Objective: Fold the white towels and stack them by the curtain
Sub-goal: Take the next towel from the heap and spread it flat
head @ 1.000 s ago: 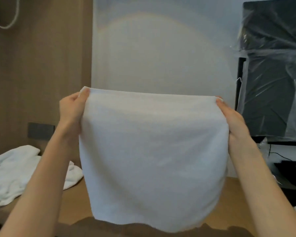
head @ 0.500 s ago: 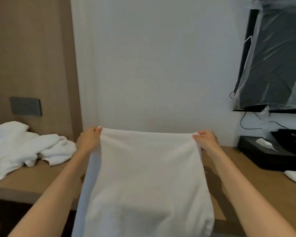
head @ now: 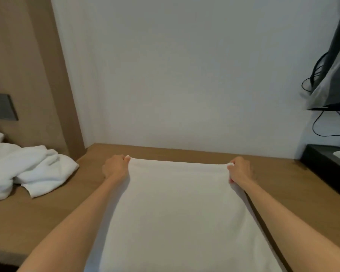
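- Head view, hands: both bare forearms reach forward from the lower corners over the brown wooden desk top (head: 47,222). The left hand (head: 115,167) and the right hand (head: 240,169) sit level with each other, knuckles up, low over the wood.
- Head view, fingers: the left hand's fingers are curled together and pinch the far left corner of the flat white terry towel (head: 177,213). A thumb tip shows on top of the cloth. The right hand's fingers are bunched the same way around the far right corner, where a small fold of cloth shows at the knuckles.
- Head view, edges and room: the towel's far edge runs taut between the two hands, near the plain white wall (head: 185,75) but apart from it, with a strip of bare wood between. Bare wood also lies on both sides of the towel.
- Head view, towel: it lies spread on the desk between the forearms, and its near end runs out of the picture at the bottom.
- Head view, surroundings: a rumpled heap of white towels (head: 28,169) lies on the desk to the left, apart from the left hand. A black rectangular tissue box (head: 326,169) stands at the right edge, below a dark plastic-wrapped screen (head: 338,75).
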Available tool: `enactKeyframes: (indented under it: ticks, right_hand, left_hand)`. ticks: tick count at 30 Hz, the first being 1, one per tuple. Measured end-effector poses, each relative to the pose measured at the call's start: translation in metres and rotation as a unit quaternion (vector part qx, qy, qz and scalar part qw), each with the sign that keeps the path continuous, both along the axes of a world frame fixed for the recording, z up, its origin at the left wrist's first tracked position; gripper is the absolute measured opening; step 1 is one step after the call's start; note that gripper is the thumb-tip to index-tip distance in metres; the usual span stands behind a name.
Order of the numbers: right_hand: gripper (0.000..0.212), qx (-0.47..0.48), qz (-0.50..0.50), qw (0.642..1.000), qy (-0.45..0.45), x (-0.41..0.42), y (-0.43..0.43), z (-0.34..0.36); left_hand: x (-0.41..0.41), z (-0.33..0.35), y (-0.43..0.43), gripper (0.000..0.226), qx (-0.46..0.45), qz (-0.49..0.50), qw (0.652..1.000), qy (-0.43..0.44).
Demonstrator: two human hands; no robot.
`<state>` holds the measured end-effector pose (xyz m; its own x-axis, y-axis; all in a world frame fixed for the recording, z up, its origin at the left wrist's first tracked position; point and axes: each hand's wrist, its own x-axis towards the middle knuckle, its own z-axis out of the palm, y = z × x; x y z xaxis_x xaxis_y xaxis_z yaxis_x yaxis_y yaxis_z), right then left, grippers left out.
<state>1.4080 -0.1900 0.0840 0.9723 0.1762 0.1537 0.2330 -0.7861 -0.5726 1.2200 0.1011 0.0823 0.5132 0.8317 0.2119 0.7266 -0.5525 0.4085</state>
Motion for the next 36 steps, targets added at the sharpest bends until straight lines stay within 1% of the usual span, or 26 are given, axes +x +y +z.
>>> enactKeyframes:
  ticks: [2, 5, 10, 12, 15, 17, 20, 21, 23, 25, 26, 28, 29, 31, 33, 36]
  right_hand:
    - [0.024, -0.010, -0.010, 1.000, -0.010, 0.015, 0.010, -0.004]
    - [0.026, -0.039, -0.021, 0.998, -0.035, 0.036, 0.025, -0.009]
    - [0.024, -0.077, -0.027, 0.993, -0.081, 0.067, 0.046, -0.019]
    - [0.023, -0.103, -0.025, 0.990, -0.098, 0.074, 0.054, -0.022]
    - [0.018, -0.158, -0.025, 0.978, -0.131, 0.082, 0.061, -0.026]
    - [0.018, -0.182, -0.025, 0.973, -0.138, 0.085, 0.063, -0.025]
    - [0.020, -0.171, -0.018, 0.973, -0.156, 0.083, 0.063, -0.024]
    - [0.021, -0.155, -0.014, 0.974, -0.167, 0.082, 0.062, -0.023]
    - [0.027, -0.124, 0.014, 0.972, -0.200, 0.077, 0.063, -0.021]
    - [0.033, -0.121, 0.076, 0.964, -0.226, 0.068, 0.073, -0.016]
    - [0.035, -0.118, 0.113, 0.960, -0.228, 0.061, 0.084, -0.013]
    - [0.035, -0.105, 0.175, 0.958, -0.201, 0.041, 0.110, -0.008]
    - [0.034, -0.103, 0.197, 0.958, -0.181, 0.029, 0.123, -0.008]
    - [0.039, -0.119, 0.224, 0.959, -0.126, 0.009, 0.142, -0.016]
    - [0.046, -0.155, 0.233, 0.958, -0.061, -0.003, 0.145, -0.030]
    - [0.051, -0.188, 0.221, 0.957, -0.028, 0.001, 0.132, -0.040]
  left_hand:
    - [0.018, -0.007, 0.007, 0.040, 0.008, 0.008, 1.000, 0.022]
    - [0.044, -0.017, 0.021, 0.041, 0.050, 0.000, 0.998, 0.026]
    - [0.079, -0.025, 0.041, 0.031, 0.101, -0.029, 0.993, 0.047]
    - [0.090, -0.026, 0.049, 0.032, 0.098, -0.027, 0.994, 0.047]
    - [0.103, -0.026, 0.057, 0.036, 0.051, 0.000, 0.998, 0.022]
    - [0.107, -0.026, 0.059, 0.037, 0.037, 0.017, 0.999, 0.015]
    - [0.106, -0.022, 0.055, 0.034, 0.047, 0.023, 0.998, 0.017]
    - [0.105, -0.020, 0.053, 0.033, 0.068, 0.025, 0.997, 0.031]
    - [0.102, -0.018, 0.046, 0.031, 0.139, 0.018, 0.988, 0.073]
    - [0.103, -0.017, 0.035, 0.032, 0.177, -0.041, 0.980, 0.079]
    - [0.105, -0.018, 0.026, 0.035, 0.170, -0.090, 0.979, 0.064]
    - [0.113, -0.022, -0.001, 0.040, 0.112, -0.187, 0.976, 0.028]
    - [0.119, -0.024, -0.015, 0.043, 0.080, -0.224, 0.971, 0.029]
    - [0.126, -0.031, -0.040, 0.048, 0.035, -0.264, 0.961, 0.072]
    - [0.127, -0.040, -0.049, 0.050, 0.008, -0.253, 0.962, 0.104]
    - [0.115, -0.045, -0.039, 0.055, 0.011, -0.205, 0.971, 0.122]
